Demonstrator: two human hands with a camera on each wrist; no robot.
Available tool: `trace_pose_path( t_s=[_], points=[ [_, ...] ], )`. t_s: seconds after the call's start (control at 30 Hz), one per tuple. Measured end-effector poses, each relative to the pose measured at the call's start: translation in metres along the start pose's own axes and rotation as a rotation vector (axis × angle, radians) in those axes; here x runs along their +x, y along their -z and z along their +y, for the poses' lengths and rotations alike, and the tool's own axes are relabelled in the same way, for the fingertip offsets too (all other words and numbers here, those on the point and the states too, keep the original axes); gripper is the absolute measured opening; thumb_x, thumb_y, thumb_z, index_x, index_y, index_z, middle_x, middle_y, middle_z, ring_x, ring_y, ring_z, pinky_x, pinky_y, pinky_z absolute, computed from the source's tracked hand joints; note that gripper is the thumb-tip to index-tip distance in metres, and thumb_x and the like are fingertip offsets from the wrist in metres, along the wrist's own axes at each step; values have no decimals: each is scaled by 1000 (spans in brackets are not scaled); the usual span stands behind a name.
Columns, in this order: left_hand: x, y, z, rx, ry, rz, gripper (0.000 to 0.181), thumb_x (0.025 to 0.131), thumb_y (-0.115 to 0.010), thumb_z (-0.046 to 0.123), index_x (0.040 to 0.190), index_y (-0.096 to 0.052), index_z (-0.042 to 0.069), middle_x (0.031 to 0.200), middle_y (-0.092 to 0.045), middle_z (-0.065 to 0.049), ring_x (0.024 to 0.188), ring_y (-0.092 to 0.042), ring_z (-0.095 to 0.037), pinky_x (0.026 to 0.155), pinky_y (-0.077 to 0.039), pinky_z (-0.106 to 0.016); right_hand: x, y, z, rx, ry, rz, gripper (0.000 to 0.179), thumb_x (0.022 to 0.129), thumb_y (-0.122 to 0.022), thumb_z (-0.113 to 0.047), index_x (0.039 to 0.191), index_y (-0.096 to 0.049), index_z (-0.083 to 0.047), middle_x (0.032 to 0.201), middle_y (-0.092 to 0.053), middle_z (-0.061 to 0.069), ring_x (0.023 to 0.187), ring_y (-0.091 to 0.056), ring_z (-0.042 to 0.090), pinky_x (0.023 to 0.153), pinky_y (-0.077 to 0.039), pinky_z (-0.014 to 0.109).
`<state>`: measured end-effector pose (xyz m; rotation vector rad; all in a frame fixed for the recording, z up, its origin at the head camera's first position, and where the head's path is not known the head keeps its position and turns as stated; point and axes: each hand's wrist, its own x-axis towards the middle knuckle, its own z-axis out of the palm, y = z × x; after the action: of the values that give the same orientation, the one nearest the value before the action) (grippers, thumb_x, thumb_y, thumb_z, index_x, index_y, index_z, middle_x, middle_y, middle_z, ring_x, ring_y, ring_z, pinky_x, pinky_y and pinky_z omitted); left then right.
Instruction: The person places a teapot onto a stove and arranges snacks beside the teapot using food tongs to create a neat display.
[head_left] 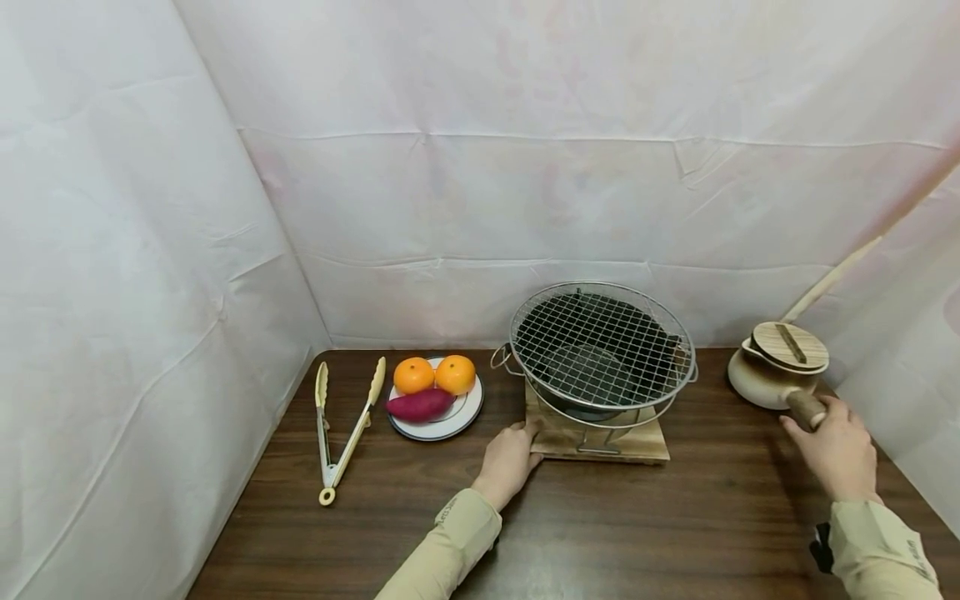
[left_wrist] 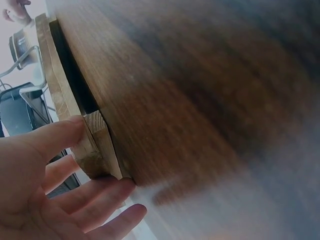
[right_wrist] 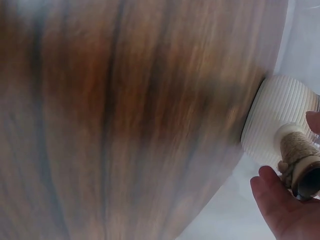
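Observation:
A wooden board (head_left: 600,450) carries a round black grill pan (head_left: 581,398) on a metal stand, topped by a wire grate (head_left: 600,342). My left hand (head_left: 507,461) grips the board's front left corner; the left wrist view shows the thumb on the board's edge (left_wrist: 95,145) and the fingers (left_wrist: 117,190) round its side. On the far right sits a cream and brown side-handled pot (head_left: 765,382) with a wooden lid (head_left: 790,344). My right hand (head_left: 838,446) is at its rope-wrapped handle (right_wrist: 300,147), which lies between the thumb and straight, spread fingers.
Left of the grill, a white plate (head_left: 467,417) holds two oranges (head_left: 435,375) and a purple sweet potato (head_left: 420,405). Spread tongs (head_left: 345,462) lie at the far left of the dark wooden table (head_left: 600,533). White curtains (head_left: 480,200) hang behind and at both sides.

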<state>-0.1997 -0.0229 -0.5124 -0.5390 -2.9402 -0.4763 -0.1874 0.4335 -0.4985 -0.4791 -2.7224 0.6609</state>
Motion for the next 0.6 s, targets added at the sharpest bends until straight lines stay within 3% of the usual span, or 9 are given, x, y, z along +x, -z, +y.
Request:
trace_pose_path(
  t_s=[0.33, 0.6],
  points=[
    [0, -3, -1, 4, -13, 17, 45, 79, -79, 24, 121, -65, 18, 112, -71, -11, 89, -70, -26, 68, -56, -37, 11, 1, 0, 28, -85, -31, 78, 90, -59, -46, 140, -35, 10, 119, -46, 48, 97, -48, 63, 69, -39, 63],
    [0, -2, 0, 15, -29, 36, 44, 78, -79, 25, 119, -66, 17, 109, -71, -9, 88, -70, -25, 68, -56, -35, 15, 0, -2, 85, -198, -26, 75, 90, -57, -47, 139, -42, 8, 129, -45, 42, 108, -45, 60, 89, -32, 64]
  ],
)
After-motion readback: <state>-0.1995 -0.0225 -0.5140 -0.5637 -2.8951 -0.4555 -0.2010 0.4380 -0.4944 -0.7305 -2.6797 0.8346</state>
